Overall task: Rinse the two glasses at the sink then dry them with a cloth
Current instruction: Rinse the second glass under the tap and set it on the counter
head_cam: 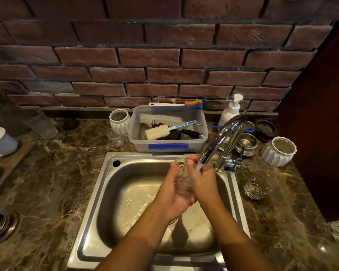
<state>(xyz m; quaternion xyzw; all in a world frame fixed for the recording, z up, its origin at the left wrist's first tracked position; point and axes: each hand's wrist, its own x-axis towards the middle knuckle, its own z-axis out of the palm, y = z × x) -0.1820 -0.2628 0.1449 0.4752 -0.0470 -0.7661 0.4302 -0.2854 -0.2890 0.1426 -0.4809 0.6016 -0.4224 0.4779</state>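
Over the steel sink (110,194), both hands hold one clear glass (182,178) between them. My left hand (173,194) cups it from the left and below; my right hand (203,181) wraps its right side. Water runs from the chrome tap (223,137) onto my right hand and the glass. A second clear glass (257,185) stands upright on the marble counter to the right of the sink. No cloth is in view.
Behind the sink a plastic tub (167,142) holds brushes. A soap pump bottle (230,111), white ribbed pots (279,151) (119,121), a small glass (115,137) and steel lids (246,143) crowd the back counter. White cups (0,141) stand at far left.
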